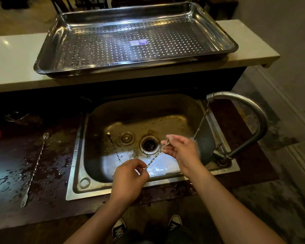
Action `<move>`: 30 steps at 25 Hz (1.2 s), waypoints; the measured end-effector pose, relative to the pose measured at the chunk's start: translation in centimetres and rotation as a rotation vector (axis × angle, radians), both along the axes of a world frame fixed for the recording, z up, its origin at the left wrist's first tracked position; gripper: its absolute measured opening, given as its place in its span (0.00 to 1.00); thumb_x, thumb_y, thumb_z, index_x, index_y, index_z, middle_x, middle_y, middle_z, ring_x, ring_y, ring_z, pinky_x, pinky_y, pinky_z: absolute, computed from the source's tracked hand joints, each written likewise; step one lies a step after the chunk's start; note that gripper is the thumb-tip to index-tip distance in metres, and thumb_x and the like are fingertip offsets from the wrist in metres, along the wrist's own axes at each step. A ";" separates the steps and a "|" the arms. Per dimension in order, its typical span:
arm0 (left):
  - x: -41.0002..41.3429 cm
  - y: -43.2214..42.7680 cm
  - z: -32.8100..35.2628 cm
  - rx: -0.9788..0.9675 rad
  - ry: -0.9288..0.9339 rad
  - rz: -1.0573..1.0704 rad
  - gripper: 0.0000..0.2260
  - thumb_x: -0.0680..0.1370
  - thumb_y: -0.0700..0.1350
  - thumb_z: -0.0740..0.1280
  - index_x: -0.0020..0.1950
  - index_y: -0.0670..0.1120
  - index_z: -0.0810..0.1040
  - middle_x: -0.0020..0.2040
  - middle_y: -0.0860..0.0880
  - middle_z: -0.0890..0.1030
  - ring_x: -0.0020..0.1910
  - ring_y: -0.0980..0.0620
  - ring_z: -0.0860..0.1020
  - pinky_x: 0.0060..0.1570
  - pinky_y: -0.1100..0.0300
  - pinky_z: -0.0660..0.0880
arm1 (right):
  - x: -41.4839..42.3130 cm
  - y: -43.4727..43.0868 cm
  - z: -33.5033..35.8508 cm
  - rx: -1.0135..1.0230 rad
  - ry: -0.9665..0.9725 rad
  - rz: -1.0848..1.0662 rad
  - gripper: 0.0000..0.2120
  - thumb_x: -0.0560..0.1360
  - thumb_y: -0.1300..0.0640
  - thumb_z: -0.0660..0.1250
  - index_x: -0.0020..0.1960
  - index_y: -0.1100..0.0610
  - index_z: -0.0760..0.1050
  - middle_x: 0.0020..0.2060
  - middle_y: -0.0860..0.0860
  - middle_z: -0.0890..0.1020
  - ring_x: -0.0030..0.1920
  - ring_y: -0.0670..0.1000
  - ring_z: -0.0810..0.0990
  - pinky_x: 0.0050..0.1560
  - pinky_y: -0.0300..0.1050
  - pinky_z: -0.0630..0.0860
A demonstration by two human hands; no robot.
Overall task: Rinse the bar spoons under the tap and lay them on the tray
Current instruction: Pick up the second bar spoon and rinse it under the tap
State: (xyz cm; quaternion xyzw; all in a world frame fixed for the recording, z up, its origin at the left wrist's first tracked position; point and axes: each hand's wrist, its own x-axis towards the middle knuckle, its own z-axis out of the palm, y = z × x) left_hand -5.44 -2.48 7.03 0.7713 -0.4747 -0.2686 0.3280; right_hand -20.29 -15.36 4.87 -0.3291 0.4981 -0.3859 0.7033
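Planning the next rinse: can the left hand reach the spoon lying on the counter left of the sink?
Probably yes: the counter spoon lies uncovered, but the left hand must first release the held spoon.

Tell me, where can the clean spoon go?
The tray floor is bare except a small sticker. The wet counter between the lying spoon and the sink is free. The sink is crowded: left hand, right hand, the held spoon, another spoon, a stopper.
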 end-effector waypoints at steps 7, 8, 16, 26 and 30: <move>-0.3 -1.2 -0.2 0.009 0.003 -0.018 0.07 0.69 0.42 0.71 0.40 0.55 0.80 0.35 0.58 0.80 0.33 0.59 0.77 0.34 0.63 0.71 | -0.5 0.2 -0.3 -0.064 0.049 0.024 0.13 0.73 0.67 0.74 0.56 0.59 0.79 0.39 0.57 0.87 0.35 0.51 0.85 0.38 0.41 0.82; -0.4 -1.4 -0.2 0.013 0.009 -0.024 0.08 0.69 0.42 0.71 0.39 0.55 0.80 0.34 0.59 0.80 0.33 0.59 0.77 0.33 0.64 0.70 | -0.6 0.0 -0.2 -0.071 0.073 0.005 0.10 0.75 0.66 0.72 0.55 0.59 0.79 0.39 0.58 0.87 0.34 0.51 0.85 0.37 0.41 0.81; -1.5 -3.6 -0.6 0.031 0.050 -0.068 0.09 0.69 0.40 0.71 0.37 0.56 0.79 0.30 0.58 0.79 0.29 0.59 0.77 0.34 0.60 0.72 | -2.3 -1.5 -0.2 -0.062 0.066 -0.018 0.12 0.74 0.67 0.73 0.56 0.61 0.79 0.37 0.56 0.87 0.34 0.50 0.84 0.38 0.41 0.82; -2.7 -8.0 -2.6 0.133 0.208 -0.165 0.07 0.78 0.42 0.67 0.52 0.50 0.83 0.34 0.56 0.81 0.27 0.63 0.75 0.35 0.58 0.73 | -4.8 -5.1 -0.4 0.018 0.037 -0.210 0.01 0.78 0.62 0.69 0.49 0.59 0.80 0.40 0.59 0.87 0.34 0.50 0.84 0.36 0.41 0.81; -2.8 -9.4 -3.2 0.153 0.238 -0.165 0.07 0.79 0.42 0.66 0.52 0.51 0.83 0.33 0.55 0.81 0.27 0.61 0.73 0.35 0.60 0.70 | -5.5 -6.3 -0.8 0.039 -0.039 -0.249 0.04 0.79 0.64 0.67 0.52 0.61 0.80 0.44 0.59 0.88 0.38 0.51 0.85 0.37 0.40 0.81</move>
